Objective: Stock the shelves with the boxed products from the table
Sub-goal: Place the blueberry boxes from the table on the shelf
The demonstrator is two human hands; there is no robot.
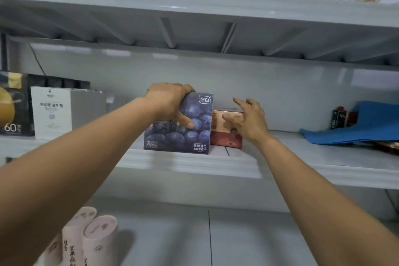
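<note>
The shelf (pixel 194 164) looks like smooth, pale-grey painted metal with a slight sheen. The blueberry box (pixel 194 136) and red box (pixel 224 138) are printed cardboard, faintly glossy. The blue cloth (pixel 356 131) looks soft and matt.

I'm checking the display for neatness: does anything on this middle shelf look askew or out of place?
The blue sheet at the right end of the middle shelf lies loose and rumpled. The blueberry box, gripped by the left hand, looks slightly tilted near the front edge.
</note>
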